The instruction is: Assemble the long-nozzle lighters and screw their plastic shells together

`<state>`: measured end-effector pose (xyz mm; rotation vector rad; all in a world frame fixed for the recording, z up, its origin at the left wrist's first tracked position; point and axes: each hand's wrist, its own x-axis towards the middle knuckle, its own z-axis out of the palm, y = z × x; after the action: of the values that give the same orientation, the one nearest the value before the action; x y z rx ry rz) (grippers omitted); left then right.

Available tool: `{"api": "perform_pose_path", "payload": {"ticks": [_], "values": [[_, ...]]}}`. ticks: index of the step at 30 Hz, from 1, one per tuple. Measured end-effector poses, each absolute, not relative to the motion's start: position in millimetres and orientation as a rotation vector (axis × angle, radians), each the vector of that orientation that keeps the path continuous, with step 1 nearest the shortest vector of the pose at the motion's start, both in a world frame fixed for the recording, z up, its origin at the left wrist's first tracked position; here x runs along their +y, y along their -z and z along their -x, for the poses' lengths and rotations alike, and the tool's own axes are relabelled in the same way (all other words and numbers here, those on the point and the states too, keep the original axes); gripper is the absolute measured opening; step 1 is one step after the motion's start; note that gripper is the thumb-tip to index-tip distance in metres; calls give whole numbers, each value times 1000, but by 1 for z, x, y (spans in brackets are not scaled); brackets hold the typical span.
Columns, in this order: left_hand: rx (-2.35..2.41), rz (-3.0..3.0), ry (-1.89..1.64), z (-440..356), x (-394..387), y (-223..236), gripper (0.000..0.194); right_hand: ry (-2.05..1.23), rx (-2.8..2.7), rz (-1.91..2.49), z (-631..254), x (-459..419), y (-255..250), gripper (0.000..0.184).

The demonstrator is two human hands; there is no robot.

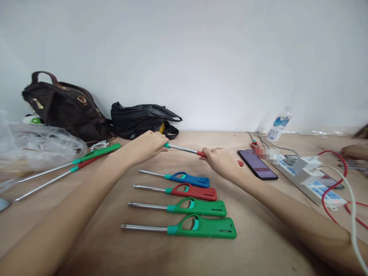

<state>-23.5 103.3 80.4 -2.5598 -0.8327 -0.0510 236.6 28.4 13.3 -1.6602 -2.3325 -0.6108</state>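
Note:
My left hand (152,142) is closed at the teal end of a long-nosed lighter's metal tube (184,148). Closed at the tube's red end is my right hand (218,159), and a bit of red shows past its far side. The grips hide the rest, so I cannot tell whether one or two lighters are held. Below them lies a column of lighters, tubes pointing left: a blue lighter (191,180), a red lighter (198,191), a green lighter (204,207) and a nearer green lighter (209,227).
At left, a green lighter (99,152) and a red-handled lighter (89,163) lie by a clear plastic bag (43,143). Behind are a dark handbag (69,107) and black plastic bag (135,119). Right: phone (258,165), power strip (313,188), bottle (278,124), another person's hand (355,151).

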Motion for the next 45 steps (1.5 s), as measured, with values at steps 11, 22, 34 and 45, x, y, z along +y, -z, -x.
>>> {"api": "perform_pose_path", "payload": {"ticks": [11,22,34,45], "values": [[-476,2539,294,-31,66,-55,14,658,-2456,1490,-215,7,-28,7],[-301,2468,369,-37,61,-42,19,609,-2497,1551,-213,-1,-31,14],[-324,2604,294,-33,56,-41,14,478,-2515,1539,-204,-1,-23,10],[-584,2615,434,28,72,-48,29,506,-2452,1428,-251,4,-29,15]]}}
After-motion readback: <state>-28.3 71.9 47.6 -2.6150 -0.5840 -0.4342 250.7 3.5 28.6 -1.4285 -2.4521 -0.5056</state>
